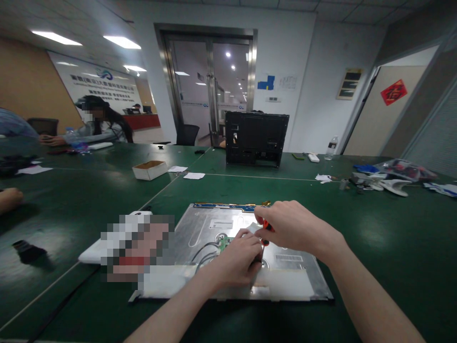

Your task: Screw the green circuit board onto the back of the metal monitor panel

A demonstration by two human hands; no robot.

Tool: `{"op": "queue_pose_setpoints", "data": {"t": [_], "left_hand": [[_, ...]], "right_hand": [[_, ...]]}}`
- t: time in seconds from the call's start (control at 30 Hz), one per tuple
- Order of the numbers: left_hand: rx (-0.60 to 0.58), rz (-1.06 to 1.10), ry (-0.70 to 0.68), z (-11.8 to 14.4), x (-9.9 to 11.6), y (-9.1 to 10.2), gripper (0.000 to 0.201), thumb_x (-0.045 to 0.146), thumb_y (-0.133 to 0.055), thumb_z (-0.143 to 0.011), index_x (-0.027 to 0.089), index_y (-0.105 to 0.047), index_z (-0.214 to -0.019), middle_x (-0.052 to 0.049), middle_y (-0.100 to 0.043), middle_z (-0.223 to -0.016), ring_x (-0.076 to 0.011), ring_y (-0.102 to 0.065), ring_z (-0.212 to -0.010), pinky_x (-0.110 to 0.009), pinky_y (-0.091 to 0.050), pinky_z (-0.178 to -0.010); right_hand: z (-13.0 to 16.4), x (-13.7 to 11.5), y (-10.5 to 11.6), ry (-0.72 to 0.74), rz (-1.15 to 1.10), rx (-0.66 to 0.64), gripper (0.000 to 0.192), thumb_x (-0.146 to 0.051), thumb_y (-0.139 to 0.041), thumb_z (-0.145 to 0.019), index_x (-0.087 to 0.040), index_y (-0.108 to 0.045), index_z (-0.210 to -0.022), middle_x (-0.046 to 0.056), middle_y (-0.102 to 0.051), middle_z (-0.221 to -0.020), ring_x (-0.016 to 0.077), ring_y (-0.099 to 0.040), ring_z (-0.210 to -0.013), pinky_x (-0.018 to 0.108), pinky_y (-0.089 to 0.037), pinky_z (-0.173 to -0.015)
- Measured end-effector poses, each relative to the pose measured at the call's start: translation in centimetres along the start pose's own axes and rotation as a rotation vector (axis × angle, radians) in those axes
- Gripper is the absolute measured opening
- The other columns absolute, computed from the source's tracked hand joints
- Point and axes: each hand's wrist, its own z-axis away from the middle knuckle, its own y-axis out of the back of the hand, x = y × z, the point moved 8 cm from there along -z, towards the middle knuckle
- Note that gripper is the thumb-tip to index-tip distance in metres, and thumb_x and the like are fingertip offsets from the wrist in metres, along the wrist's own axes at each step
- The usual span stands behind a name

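Note:
A flat silver display panel lies back side up on the green table in front of me. Near its middle sits a small green circuit board with grey cables running off to the left. My left hand rests on the panel beside that board, fingers curled down onto it. My right hand hovers just above, closed around a screwdriver with an orange-red handle whose tip points down toward the board.
A black monitor back shell stands upright further back. A small open cardboard box, paper slips, a water bottle and loose parts at the far right lie on the table. Another person sits far left; a hand shows at the left edge.

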Motion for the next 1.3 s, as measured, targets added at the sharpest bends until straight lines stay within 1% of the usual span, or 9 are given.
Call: {"op": "queue_pose_setpoints", "data": {"t": [0.1, 0.17, 0.33, 0.57, 0.7, 0.83, 1.0, 1.13, 1.3], "left_hand": [[0.019, -0.016, -0.005, 0.02, -0.03, 0.02, 0.010, 0.013, -0.057, -0.071, 0.018, -0.052, -0.079, -0.004, -0.061, -0.096, -0.0218, -0.054, -0.094, -0.038, -0.032, -0.095], [0.017, -0.023, -0.004, 0.01, -0.05, -0.04, 0.011, 0.013, -0.057, -0.071, 0.018, -0.053, -0.080, -0.005, -0.061, -0.098, -0.0227, -0.054, -0.096, -0.038, -0.033, -0.094], [0.017, -0.010, 0.011, 0.01, -0.13, 0.01, 0.009, 0.012, -0.057, -0.070, 0.018, -0.052, -0.074, -0.003, -0.061, -0.087, -0.0213, -0.055, -0.087, -0.038, -0.034, -0.092], [0.013, 0.001, 0.005, 0.04, -0.13, -0.08, 0.010, 0.012, -0.056, -0.071, 0.019, -0.049, -0.072, -0.002, -0.060, -0.084, -0.0206, -0.055, -0.086, -0.038, -0.034, -0.093], [0.004, 0.005, 0.005, -0.01, -0.07, -0.05, 0.010, 0.011, -0.056, -0.071, 0.019, -0.050, -0.073, -0.002, -0.060, -0.085, -0.0202, -0.055, -0.086, -0.037, -0.033, -0.093], [-0.010, 0.004, 0.015, 0.01, -0.10, -0.08, 0.010, 0.010, -0.056, -0.072, 0.019, -0.051, -0.075, -0.001, -0.061, -0.087, -0.0200, -0.055, -0.087, -0.038, -0.032, -0.094], [-0.010, 0.005, 0.007, -0.08, -0.19, -0.24, 0.010, 0.010, -0.056, -0.072, 0.019, -0.053, -0.076, -0.002, -0.061, -0.089, -0.0205, -0.055, -0.090, -0.038, -0.032, -0.095], [-0.014, 0.023, 0.018, -0.16, -0.23, -0.18, 0.012, 0.008, -0.056, -0.071, 0.019, -0.055, -0.077, -0.001, -0.060, -0.084, -0.0207, -0.055, -0.090, -0.037, -0.032, -0.094], [-0.023, 0.017, 0.025, -0.15, -0.04, 0.09, 0.012, 0.008, -0.057, -0.071, 0.019, -0.055, -0.076, -0.001, -0.060, -0.083, -0.0210, -0.055, -0.091, -0.037, -0.033, -0.093]], "right_hand": [[0.28, -0.50, 0.09, 0.071, -0.035, 0.015, 0.015, -0.023, -0.054, -0.082, -0.020, -0.055, -0.096, 0.003, -0.068, -0.080, 0.0167, -0.060, -0.066, 0.026, -0.026, -0.051], [0.43, -0.72, 0.05, 0.100, -0.053, 0.020, 0.017, -0.021, -0.054, -0.080, -0.020, -0.055, -0.096, 0.003, -0.068, -0.083, 0.0166, -0.060, -0.067, 0.026, -0.027, -0.052], [0.16, -0.26, -0.13, 0.041, -0.030, 0.027, 0.017, -0.037, -0.055, -0.084, -0.021, -0.058, -0.089, 0.003, -0.068, -0.078, 0.0181, -0.060, -0.066, 0.027, -0.024, -0.051], [0.03, -0.12, -0.32, 0.059, -0.065, -0.001, 0.014, -0.027, -0.056, -0.081, -0.019, -0.058, -0.093, 0.004, -0.068, -0.082, 0.0164, -0.059, -0.068, 0.026, -0.024, -0.052], [0.00, -0.13, -0.25, 0.054, -0.034, 0.012, 0.013, -0.029, -0.054, -0.083, -0.019, -0.058, -0.091, 0.004, -0.068, -0.079, 0.0166, -0.059, -0.065, 0.027, -0.022, -0.050], [0.04, -0.02, -0.28, 0.032, -0.040, -0.003, 0.017, -0.034, -0.058, -0.082, -0.019, -0.058, -0.090, 0.004, -0.067, -0.079, 0.0166, -0.058, -0.065, 0.026, -0.023, -0.049], [0.07, -0.17, -0.05, 0.027, -0.042, 0.010, 0.012, -0.027, -0.057, -0.080, -0.019, -0.058, -0.088, 0.004, -0.067, -0.079, 0.0162, -0.058, -0.065, 0.026, -0.025, -0.049], [-0.22, -0.36, 0.18, 0.016, 0.018, 0.059, 0.018, -0.035, -0.052, -0.085, -0.019, -0.059, -0.087, 0.004, -0.067, -0.074, 0.0170, -0.059, -0.062, 0.027, -0.022, -0.048], [-0.31, -0.32, 0.11, 0.012, 0.027, 0.060, 0.024, -0.042, -0.052, -0.086, -0.019, -0.060, -0.087, 0.005, -0.067, -0.074, 0.0171, -0.060, -0.063, 0.027, -0.022, -0.049]]}}
